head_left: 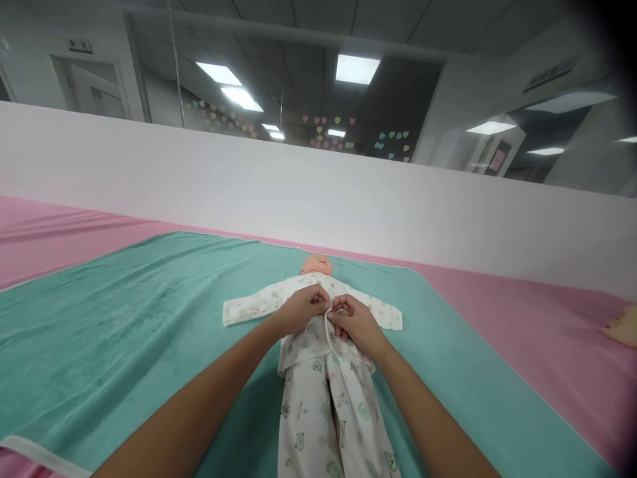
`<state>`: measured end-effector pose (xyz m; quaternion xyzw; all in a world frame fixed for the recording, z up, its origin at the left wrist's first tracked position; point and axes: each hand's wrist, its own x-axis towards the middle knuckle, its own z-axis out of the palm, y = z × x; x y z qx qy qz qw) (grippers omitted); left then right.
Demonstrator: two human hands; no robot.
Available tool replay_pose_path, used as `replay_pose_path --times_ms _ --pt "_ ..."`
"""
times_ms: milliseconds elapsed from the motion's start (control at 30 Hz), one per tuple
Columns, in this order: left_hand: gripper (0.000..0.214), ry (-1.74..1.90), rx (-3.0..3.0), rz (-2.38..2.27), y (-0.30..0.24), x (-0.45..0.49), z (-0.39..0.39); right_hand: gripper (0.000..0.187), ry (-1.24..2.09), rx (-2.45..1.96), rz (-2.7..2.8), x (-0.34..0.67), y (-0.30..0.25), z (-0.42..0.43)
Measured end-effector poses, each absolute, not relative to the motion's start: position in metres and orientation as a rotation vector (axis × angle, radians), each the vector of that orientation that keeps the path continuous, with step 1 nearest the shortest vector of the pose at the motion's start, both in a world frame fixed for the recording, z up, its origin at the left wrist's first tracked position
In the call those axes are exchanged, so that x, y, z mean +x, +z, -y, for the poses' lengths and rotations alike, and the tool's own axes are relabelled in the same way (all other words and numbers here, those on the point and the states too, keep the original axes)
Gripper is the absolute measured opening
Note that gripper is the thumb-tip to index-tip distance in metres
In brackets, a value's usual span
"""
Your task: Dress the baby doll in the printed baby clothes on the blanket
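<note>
A baby doll [317, 264] lies on its back, dressed in a white printed top [259, 302] with both sleeves spread out and matching trousers [303, 411]. Over the doll's chest, my left hand [304, 307] pinches the white front edging of the top. My right hand [354, 320] grips the same edging close beside it, fingers curled and almost touching the left ones. A white trim strip [328, 332] runs down from between the hands to the hem. Whether a snap or a tie sits between the fingertips is hidden.
Under the doll spreads a green blanket [124, 318] on a pink sheet [497, 318]. Behind it stands a low white wall [249, 182] with glass above that mirrors ceiling lights. At the far right edge, part of a skin-toned object [622, 326] shows.
</note>
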<state>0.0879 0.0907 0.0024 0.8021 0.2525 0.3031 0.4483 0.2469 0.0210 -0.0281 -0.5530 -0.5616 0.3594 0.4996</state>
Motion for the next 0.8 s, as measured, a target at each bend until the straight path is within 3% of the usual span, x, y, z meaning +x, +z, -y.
replay_pose_path --times_ms 133,333,800 --pt "0.020 0.721 2.067 -0.627 0.004 0.087 -0.086 0.021 0.861 -1.367 1.341 0.244 -0.026 -0.021" --pt "0.005 0.730 2.127 -0.629 0.000 0.088 -0.085 0.020 0.828 -1.388 1.391 0.243 -0.026 -0.021" --pt "0.007 0.786 2.149 -0.666 -0.008 0.093 -0.086 0.019 0.913 -1.246 1.373 0.247 -0.027 -0.021"
